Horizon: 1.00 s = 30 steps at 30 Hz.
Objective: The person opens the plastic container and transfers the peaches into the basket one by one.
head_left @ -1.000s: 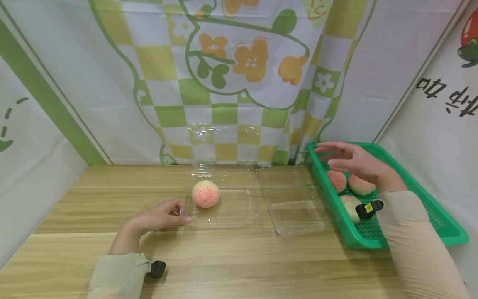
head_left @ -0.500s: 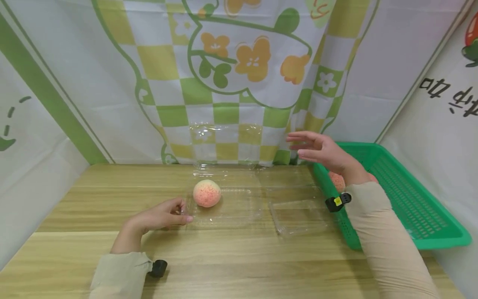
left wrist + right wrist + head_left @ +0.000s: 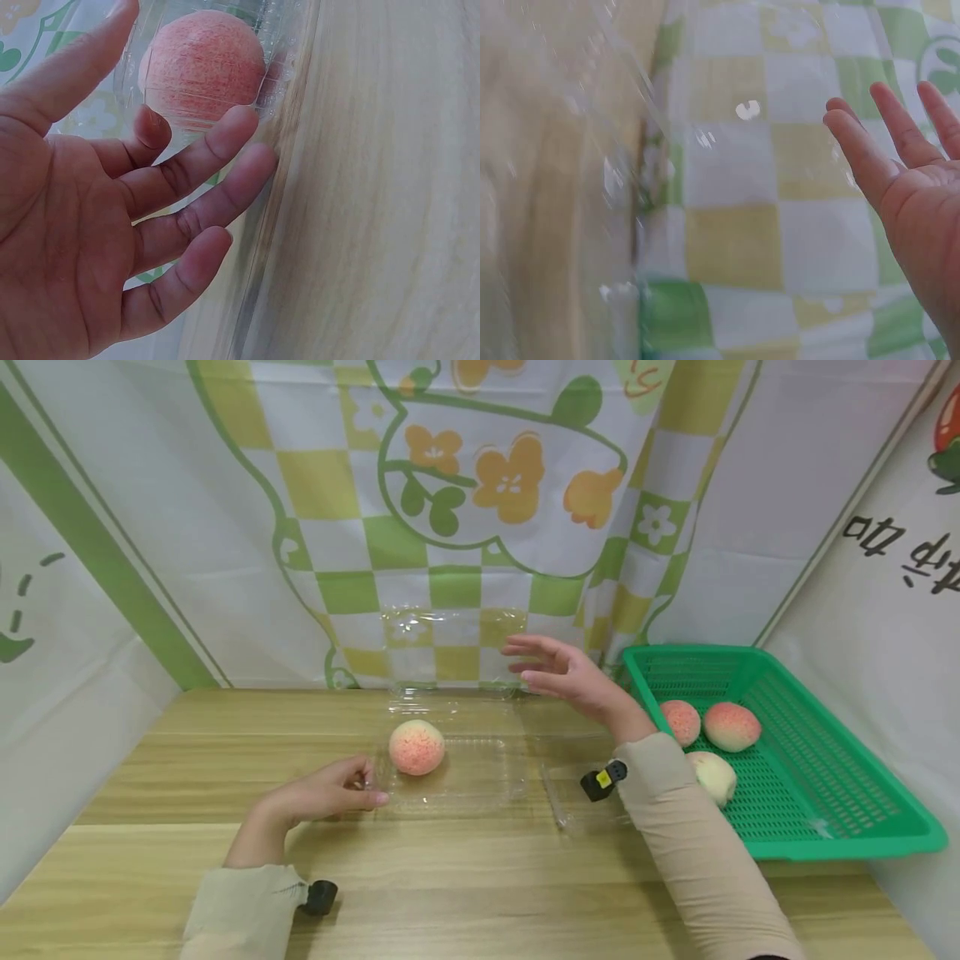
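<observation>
A pink-and-cream peach (image 3: 417, 747) sits in the left part of a clear plastic clamshell box (image 3: 480, 777), whose raised lid (image 3: 453, 643) stands against the curtain. My left hand (image 3: 326, 793) is at the box's left edge, fingers loosely bent. In the left wrist view its thumb and index finger lie apart beside the box, close to the peach (image 3: 202, 67); firm contact is hard to tell. My right hand (image 3: 566, 672) hovers right of the lid, fingers spread and holding nothing. The right wrist view shows its relaxed fingers (image 3: 904, 135) before the checked cloth.
A green basket (image 3: 832, 852) with 3 peaches (image 3: 732, 727) stands at the right of the wooden table (image 3: 465, 893). Another clear plastic box (image 3: 555, 797) lies between, partly behind my right forearm. A checked curtain (image 3: 450, 585) hangs at the table's back edge.
My right hand has moved left from over the green basket to beside the raised lid, uncovering the peaches there. My left hand, the box and its peach have stayed put.
</observation>
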Available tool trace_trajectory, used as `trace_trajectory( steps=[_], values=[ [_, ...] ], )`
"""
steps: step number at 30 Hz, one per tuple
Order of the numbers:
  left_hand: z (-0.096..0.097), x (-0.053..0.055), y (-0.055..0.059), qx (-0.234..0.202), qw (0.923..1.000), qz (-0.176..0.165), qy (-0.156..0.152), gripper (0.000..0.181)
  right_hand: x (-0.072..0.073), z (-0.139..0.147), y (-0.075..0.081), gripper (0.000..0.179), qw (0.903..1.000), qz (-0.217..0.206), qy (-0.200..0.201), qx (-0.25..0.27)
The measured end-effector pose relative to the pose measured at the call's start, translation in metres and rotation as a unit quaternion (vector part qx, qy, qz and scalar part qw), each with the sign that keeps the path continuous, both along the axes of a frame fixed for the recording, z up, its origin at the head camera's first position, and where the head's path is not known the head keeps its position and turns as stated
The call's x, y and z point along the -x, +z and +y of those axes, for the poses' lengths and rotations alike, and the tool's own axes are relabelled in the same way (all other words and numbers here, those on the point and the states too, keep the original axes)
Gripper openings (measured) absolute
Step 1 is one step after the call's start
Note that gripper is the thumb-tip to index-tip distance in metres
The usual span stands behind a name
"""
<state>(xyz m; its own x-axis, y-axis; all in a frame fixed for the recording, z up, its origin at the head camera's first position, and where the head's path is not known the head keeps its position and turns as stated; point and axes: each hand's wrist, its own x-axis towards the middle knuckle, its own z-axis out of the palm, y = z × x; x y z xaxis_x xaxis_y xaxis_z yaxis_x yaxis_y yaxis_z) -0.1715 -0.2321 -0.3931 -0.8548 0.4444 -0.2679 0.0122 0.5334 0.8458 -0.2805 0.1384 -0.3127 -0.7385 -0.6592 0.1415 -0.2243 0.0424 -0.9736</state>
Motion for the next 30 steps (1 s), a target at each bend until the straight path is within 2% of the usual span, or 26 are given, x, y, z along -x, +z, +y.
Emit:
trace_trajectory(
  steps=[8, 16, 24, 30],
  values=[
    [0.001, 0.001, 0.001, -0.002, 1.0000, -0.007, 0.002, 0.036, -0.008, -0.031, -0.024, 0.056, 0.9999, -0.006, -0.005, 0.010],
    [-0.001, 0.001, 0.000, 0.001, 1.0000, -0.004, 0.005, 0.036, -0.016, -0.056, -0.041, 0.053, 0.9997, -0.016, -0.016, -0.013],
    [-0.002, 0.001, -0.001, 0.003, 1.0000, 0.001, 0.003, 0.036, -0.021, -0.081, -0.058, 0.058, 0.9991, -0.039, 0.009, -0.017],
    [-0.001, 0.001, 0.000, -0.003, 1.0000, 0.001, 0.000, 0.035, -0.027, -0.094, -0.068, 0.065, 0.9985, -0.049, 0.000, -0.025]
  ],
)
